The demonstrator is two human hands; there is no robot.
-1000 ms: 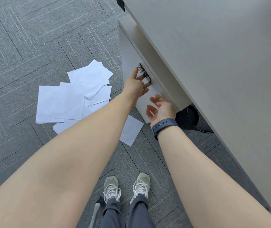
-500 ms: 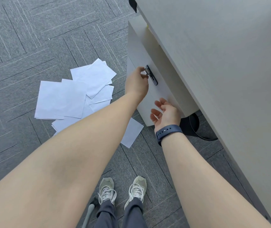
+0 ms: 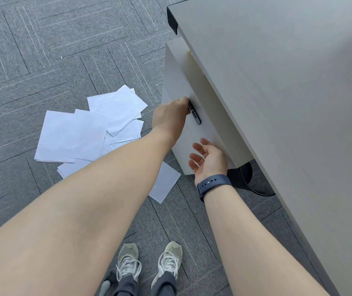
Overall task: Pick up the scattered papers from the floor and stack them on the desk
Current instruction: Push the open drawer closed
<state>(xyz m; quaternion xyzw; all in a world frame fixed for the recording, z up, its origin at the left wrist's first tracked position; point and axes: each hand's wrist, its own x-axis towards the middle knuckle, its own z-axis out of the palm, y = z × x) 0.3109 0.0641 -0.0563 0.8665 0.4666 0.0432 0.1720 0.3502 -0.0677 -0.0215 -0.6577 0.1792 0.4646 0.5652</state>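
Several white papers (image 3: 72, 135) lie overlapping on the grey carpet at the left. One more sheet (image 3: 166, 182) lies apart beside the cabinet's lower corner, partly under my left forearm. The grey desk (image 3: 288, 82) fills the right side, its top bare. My left hand (image 3: 169, 116) reaches to the white drawer cabinet (image 3: 177, 82) under the desk, fingers pinched on the metal knob of its dark lock (image 3: 196, 119). Lower down, my right hand (image 3: 210, 160) hovers with spread fingers, palm toward the cabinet front, holding nothing.
A black round base (image 3: 243, 176) stands on the floor behind the cabinet under the desk. My shoes (image 3: 128, 259) are on the carpet below the arms, with a grey rod-like object (image 3: 104, 287) beside the left one.
My left hand went from spread fingers near the lock to a pinch on its knob. My right hand stayed open beside the cabinet. The view shifted, and the papers lie unmoved.
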